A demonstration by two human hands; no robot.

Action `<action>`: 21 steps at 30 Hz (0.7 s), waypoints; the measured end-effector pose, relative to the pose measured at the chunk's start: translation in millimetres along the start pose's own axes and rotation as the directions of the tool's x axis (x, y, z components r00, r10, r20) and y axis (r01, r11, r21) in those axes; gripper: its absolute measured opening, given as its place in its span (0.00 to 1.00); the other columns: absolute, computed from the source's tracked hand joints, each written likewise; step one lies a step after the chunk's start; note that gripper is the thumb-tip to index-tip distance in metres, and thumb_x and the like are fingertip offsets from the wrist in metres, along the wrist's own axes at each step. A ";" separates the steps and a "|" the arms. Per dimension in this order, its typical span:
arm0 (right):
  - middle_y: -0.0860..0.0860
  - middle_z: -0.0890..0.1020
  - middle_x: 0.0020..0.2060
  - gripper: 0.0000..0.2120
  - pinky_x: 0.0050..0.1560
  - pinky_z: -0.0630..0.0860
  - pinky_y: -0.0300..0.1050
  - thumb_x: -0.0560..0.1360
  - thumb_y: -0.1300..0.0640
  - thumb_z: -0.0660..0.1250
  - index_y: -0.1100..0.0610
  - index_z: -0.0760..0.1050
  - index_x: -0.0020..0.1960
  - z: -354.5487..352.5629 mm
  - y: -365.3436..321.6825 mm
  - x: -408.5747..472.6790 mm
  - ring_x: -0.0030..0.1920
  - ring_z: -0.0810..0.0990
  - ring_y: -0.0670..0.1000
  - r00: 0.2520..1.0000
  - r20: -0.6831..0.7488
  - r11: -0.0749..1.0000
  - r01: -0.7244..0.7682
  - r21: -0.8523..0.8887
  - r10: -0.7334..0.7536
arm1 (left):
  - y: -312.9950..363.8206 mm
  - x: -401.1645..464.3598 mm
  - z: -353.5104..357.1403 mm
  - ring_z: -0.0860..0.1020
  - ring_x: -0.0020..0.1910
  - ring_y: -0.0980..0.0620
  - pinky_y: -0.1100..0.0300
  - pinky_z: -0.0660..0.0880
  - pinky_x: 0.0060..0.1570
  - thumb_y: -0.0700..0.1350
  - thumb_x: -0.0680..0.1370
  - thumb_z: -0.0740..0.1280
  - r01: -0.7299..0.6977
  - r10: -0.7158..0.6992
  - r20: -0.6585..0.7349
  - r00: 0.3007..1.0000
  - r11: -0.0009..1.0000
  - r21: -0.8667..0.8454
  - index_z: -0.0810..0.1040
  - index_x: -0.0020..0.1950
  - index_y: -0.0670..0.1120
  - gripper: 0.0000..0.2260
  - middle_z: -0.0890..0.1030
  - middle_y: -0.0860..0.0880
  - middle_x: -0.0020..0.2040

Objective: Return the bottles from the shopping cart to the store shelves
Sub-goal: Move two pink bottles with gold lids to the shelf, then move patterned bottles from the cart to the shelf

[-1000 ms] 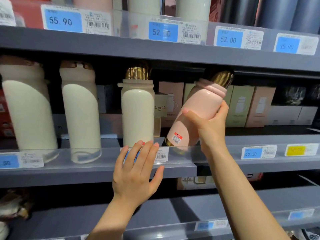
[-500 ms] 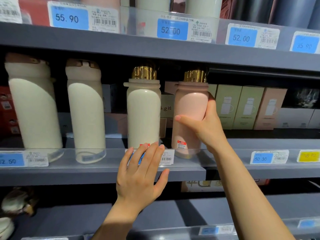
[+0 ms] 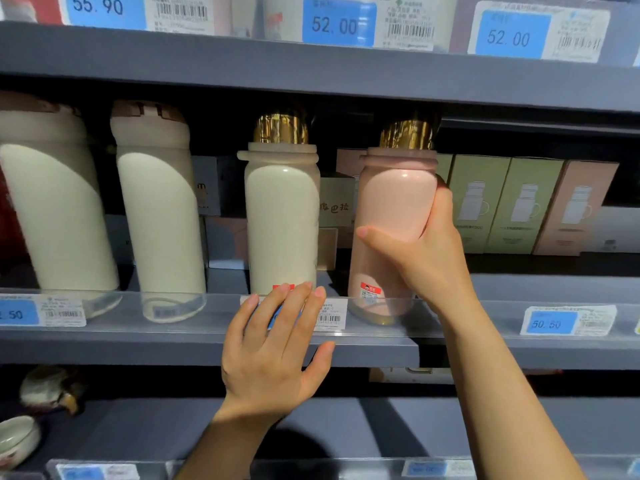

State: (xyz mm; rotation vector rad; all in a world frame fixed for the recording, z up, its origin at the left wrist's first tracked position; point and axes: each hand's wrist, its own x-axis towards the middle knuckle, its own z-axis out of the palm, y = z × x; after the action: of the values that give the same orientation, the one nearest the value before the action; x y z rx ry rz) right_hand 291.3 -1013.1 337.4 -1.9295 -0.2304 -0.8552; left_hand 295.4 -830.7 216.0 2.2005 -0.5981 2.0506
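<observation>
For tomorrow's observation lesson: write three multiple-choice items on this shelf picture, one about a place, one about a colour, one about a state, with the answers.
1. Where does the pink bottle stand?
A. right of the cream gold-capped bottle
B. on the top shelf
C. left of all the bottles

2. What colour is the pink bottle's cap?
A. black
B. gold
C. blue

3. What is the left hand doing?
A. gripping a bottle
B. lying flat on the shelf's clear front rail
C. holding a box

Answers: A, they stand side by side; B, it shines metallic gold; B, its fingers are spread while the right hand holds the bottle.
</observation>
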 end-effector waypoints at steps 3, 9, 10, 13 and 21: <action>0.41 0.72 0.51 0.36 0.50 0.79 0.50 0.63 0.42 0.77 0.47 0.58 0.60 1.2 0.6 -3.2 0.50 0.74 0.43 1.000 0.016 1.000 -0.010 0.022 0.009 | 1.0 -1.7 0.8 0.75 0.60 0.47 0.52 0.65 0.65 0.52 0.78 0.58 -0.006 0.007 -0.002 1.000 1.000 0.019 0.74 0.65 0.46 0.19 0.82 0.47 0.59; 0.46 0.63 0.72 0.55 0.66 0.71 0.52 0.58 0.32 0.73 0.43 0.47 0.76 -8.5 12.5 -17.9 0.69 0.67 0.47 1.000 -0.021 0.999 0.001 0.042 0.000 | 4.5 -5.0 2.4 0.76 0.60 0.47 0.51 0.69 0.62 0.49 0.74 0.60 0.003 -0.002 -0.035 0.999 1.000 0.029 0.76 0.64 0.46 0.20 0.79 0.48 0.61; 0.44 0.62 0.73 0.53 0.67 0.69 0.46 0.62 0.36 0.75 0.43 0.48 0.76 -10.9 13.0 -25.0 0.70 0.65 0.44 0.998 -0.052 0.998 0.044 0.054 -0.041 | 4.6 -4.4 3.5 0.76 0.60 0.47 0.50 0.70 0.61 0.48 0.74 0.60 0.015 -0.013 -0.041 0.999 0.999 0.030 0.76 0.64 0.46 0.20 0.78 0.48 0.61; 0.44 0.66 0.69 0.39 0.64 0.66 0.31 0.70 0.47 0.74 0.48 0.57 0.75 -13.6 17.7 -46.1 0.68 0.65 0.39 0.976 -0.141 0.984 0.172 0.036 -0.165 | 9.3 -4.6 1.8 0.74 0.64 0.46 0.51 0.65 0.66 0.49 0.76 0.59 0.078 -0.078 -0.003 0.997 0.997 0.021 0.73 0.66 0.46 0.19 0.76 0.47 0.64; 0.52 0.75 0.57 0.18 0.57 0.66 0.28 0.74 0.55 0.68 0.59 0.73 0.61 -1.7 -7.1 -105.6 0.59 0.71 0.38 0.937 -0.124 0.940 0.336 0.063 -0.326 | 20.4 -25.1 -50.7 0.63 0.74 0.49 0.54 0.56 0.74 0.48 0.77 0.62 0.207 -0.118 0.346 0.931 0.950 -0.232 0.65 0.73 0.48 0.24 0.65 0.48 0.74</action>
State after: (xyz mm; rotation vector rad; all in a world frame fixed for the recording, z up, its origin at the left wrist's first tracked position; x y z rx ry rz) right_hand 209.4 -990.7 274.1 -1.7836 -0.5276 -1.1536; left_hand 240.0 -827.9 192.7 2.3501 -0.6452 1.4375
